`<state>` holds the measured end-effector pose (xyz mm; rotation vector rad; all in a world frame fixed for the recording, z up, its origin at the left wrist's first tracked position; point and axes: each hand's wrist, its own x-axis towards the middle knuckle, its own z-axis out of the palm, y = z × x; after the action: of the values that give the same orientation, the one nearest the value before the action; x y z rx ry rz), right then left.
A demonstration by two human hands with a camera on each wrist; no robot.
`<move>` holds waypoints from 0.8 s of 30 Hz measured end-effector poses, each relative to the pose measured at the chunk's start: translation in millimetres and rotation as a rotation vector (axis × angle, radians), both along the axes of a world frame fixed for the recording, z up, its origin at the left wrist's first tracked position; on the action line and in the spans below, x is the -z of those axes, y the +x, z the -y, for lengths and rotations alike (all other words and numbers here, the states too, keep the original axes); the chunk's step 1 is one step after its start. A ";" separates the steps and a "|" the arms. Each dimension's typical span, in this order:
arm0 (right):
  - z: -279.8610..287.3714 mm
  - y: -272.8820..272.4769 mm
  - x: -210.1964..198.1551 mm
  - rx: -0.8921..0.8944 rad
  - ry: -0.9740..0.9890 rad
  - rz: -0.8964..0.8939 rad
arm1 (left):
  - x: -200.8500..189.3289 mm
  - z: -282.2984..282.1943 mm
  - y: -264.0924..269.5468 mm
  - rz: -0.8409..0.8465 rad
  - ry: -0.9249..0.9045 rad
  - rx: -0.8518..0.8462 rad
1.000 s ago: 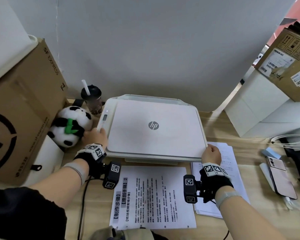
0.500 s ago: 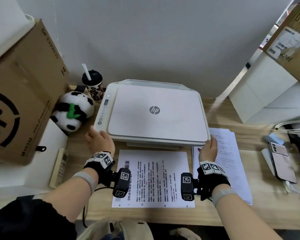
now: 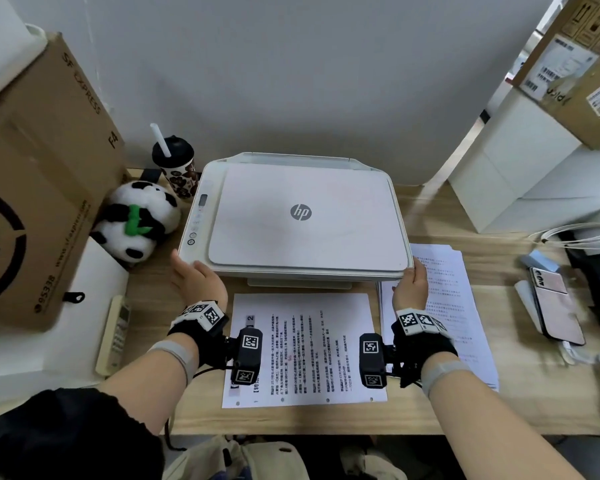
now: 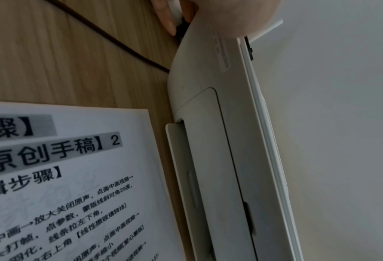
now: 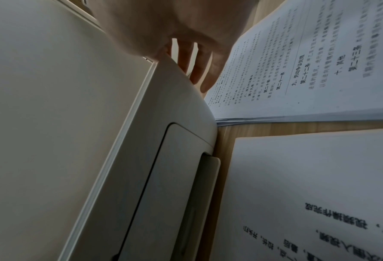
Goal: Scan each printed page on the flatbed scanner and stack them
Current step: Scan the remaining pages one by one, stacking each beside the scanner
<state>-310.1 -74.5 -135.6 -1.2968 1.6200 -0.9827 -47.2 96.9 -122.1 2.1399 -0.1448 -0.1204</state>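
Observation:
The white HP flatbed scanner (image 3: 305,216) sits on the wooden desk with its lid down. My left hand (image 3: 196,277) holds its front left corner; in the left wrist view its fingers (image 4: 168,19) wrap round that corner of the scanner (image 4: 219,123). My right hand (image 3: 409,282) holds the front right corner, and its fingers (image 5: 206,70) run down the side of the scanner (image 5: 74,106). A printed page (image 3: 305,348) marked 2 lies face up in front (image 4: 63,176) (image 5: 308,194). A stack of printed pages (image 3: 447,299) lies right of the scanner (image 5: 308,70).
A large cardboard box (image 3: 39,202) stands at the left, with a panda plush (image 3: 139,223) and a lidded cup (image 3: 175,164) beside the scanner. A remote (image 3: 116,334) lies at the front left. A phone (image 3: 555,306), a cable (image 3: 575,233) and white boxes (image 3: 516,168) fill the right.
My left hand has slid from the scanner's left side back to its front left corner. The right hand has stayed at the front right corner. The head view has pulled back and up.

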 end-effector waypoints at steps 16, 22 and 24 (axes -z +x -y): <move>3.2 -1.6 5.4 -0.015 0.011 -0.032 | 3.7 -0.2 2.3 -0.007 -0.013 0.000; 3.8 -2.1 6.9 -0.013 0.003 -0.043 | 3.1 -0.2 1.7 -0.010 -0.008 0.000; 4.2 -1.9 6.8 -0.013 0.003 -0.041 | 4.7 -0.4 2.7 -0.010 -0.012 0.000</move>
<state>-312.0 -78.7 -142.4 -1.3321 1.6419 -0.9511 -44.6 97.4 -126.8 2.1267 -0.1393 -0.1304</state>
